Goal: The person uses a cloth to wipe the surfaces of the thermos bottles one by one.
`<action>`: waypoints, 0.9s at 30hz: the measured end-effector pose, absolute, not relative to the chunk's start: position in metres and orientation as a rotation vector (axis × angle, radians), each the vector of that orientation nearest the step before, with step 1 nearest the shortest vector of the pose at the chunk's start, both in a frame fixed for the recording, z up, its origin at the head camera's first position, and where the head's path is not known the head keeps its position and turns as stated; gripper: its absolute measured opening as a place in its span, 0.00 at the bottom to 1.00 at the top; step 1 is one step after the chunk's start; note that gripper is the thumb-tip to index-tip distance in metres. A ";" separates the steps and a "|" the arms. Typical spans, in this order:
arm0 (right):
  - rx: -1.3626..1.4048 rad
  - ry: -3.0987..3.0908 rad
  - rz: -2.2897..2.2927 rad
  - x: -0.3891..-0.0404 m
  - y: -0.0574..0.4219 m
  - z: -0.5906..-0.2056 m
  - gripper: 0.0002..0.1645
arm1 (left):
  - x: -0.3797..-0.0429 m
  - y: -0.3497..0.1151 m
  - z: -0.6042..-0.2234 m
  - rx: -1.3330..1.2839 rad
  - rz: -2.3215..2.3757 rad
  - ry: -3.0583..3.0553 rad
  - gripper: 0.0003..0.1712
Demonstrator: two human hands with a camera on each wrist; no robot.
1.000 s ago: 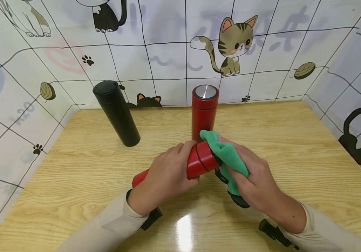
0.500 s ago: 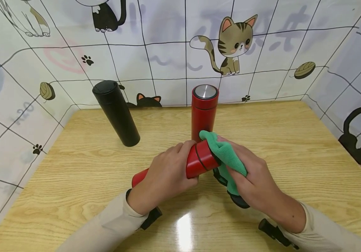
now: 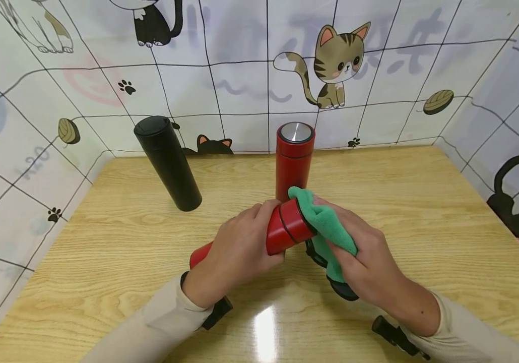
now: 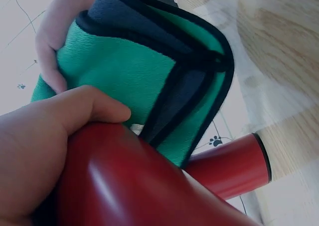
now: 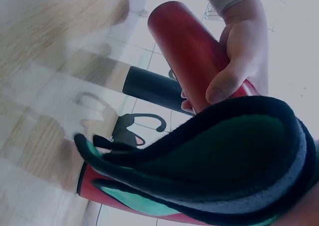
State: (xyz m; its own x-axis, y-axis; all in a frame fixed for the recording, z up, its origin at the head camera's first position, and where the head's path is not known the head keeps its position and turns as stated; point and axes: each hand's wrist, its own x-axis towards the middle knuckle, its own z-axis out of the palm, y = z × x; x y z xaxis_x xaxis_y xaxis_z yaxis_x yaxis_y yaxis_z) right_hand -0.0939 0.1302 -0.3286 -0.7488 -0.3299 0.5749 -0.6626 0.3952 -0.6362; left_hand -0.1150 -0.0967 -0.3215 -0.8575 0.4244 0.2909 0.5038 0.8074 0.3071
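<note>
My left hand (image 3: 237,252) grips a red flask (image 3: 286,229) that lies tilted above the wooden table (image 3: 423,201), its cap end pointing up and right. My right hand (image 3: 364,257) holds a green cloth (image 3: 325,224) with dark edging pressed over the flask's cap end. In the left wrist view the red flask (image 4: 129,186) fills the bottom, with the green cloth (image 4: 134,76) behind my thumb. The right wrist view shows the cloth (image 5: 224,161) up close and my left hand (image 5: 244,51) wrapped round the red flask (image 5: 194,51).
A second red flask (image 3: 293,156) with a silver top stands upright just behind my hands. A black flask (image 3: 167,161) stands at the back left. Walls covered in cat-pattern sheets (image 3: 336,65) enclose the table on three sides.
The held flask's cap end has shifted very slightly up and left. The hands and cloth stay in nearly the same place.
</note>
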 end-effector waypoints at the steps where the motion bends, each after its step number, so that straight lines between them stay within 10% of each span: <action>1: 0.855 -2.307 1.293 -0.094 0.130 -0.328 0.38 | -0.115 -0.096 -0.321 -0.728 -0.561 -2.785 0.47; 14: 0.756 -2.175 1.534 -0.093 0.132 -0.328 0.31 | -0.113 -0.094 -0.317 -0.729 -0.683 -2.741 0.47; 27: 0.506 -2.668 2.409 -0.126 0.146 -0.340 0.26 | -0.112 -0.103 -0.301 -0.591 -1.795 -2.064 0.45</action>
State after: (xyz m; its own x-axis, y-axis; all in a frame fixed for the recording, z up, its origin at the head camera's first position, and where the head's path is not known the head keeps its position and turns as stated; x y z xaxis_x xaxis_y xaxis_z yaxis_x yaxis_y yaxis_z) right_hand -0.1264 0.1460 -0.3397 -0.8463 -0.5045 -0.1708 0.1186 0.1342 -0.9838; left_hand -0.1124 -0.1030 -0.3011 -0.8552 0.0868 0.5109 0.5180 0.1148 0.8476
